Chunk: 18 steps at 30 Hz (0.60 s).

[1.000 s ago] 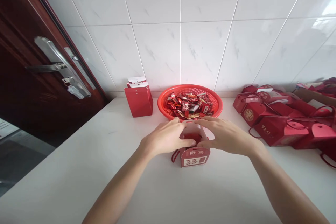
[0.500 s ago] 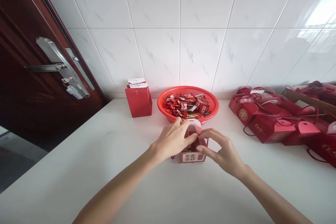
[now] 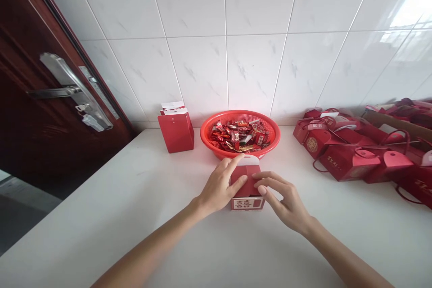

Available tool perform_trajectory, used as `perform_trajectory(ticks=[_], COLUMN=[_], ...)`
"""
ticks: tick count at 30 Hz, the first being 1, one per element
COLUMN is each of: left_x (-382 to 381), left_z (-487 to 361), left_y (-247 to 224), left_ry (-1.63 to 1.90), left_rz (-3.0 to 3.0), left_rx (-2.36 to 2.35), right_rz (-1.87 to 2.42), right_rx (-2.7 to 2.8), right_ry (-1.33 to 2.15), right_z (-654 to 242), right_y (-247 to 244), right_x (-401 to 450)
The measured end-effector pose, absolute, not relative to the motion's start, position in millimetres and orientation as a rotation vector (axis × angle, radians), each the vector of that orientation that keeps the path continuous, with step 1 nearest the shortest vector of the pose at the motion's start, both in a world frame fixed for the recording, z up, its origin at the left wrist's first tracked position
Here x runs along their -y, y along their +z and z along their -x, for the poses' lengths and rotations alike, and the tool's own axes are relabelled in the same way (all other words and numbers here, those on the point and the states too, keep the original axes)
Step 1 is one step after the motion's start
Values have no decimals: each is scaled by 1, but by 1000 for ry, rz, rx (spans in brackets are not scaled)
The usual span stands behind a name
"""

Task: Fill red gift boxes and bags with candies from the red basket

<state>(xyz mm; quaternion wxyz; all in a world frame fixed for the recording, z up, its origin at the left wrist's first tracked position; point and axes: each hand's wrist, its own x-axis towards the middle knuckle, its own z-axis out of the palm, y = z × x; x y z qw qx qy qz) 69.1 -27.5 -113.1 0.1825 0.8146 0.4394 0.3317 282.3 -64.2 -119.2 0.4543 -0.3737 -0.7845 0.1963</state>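
A small red candy gift box [image 3: 247, 203], with a pale printed front panel of dark characters, sits on the white counter in front of me. Its red side flaps [image 3: 245, 176] lie folded inward over the top, hiding the inside. A white-lined back flap [image 3: 251, 160] stands up behind them. My left hand [image 3: 223, 185] rests along the box's left side, fingers stretched out, thumb on a red flap. At the right side is my right hand [image 3: 283, 195], fingers apart, its fingertips touching the right flap. Neither hand is closed round the box.
Behind the box stands a red plastic basket [image 3: 204, 136] of wrapped candies [image 3: 236, 137]. Flat red box blanks [image 3: 177, 130] stand left of it. Several finished red boxes [image 3: 347, 162] crowd the right, beside a cardboard carton [image 3: 393, 126]. A tiled wall [image 3: 195, 67] backs the counter.
The side flaps have gone from standing open to lying folded inward, covering the contents. Both hands stay at the box, and the view has shifted slightly.
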Motion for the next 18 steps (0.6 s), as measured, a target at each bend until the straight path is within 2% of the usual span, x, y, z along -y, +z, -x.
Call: perform_trajectory(ticks=[18], left_x=[27], left_z=[-74], left_y=[-121], left_ry=[1098], left_rz=[-2201], left_rx=[-1211], right_rz=[910], right_rx=[1910], right_ry=[477], right_z=[-280], right_y=[-125], right_x=[63])
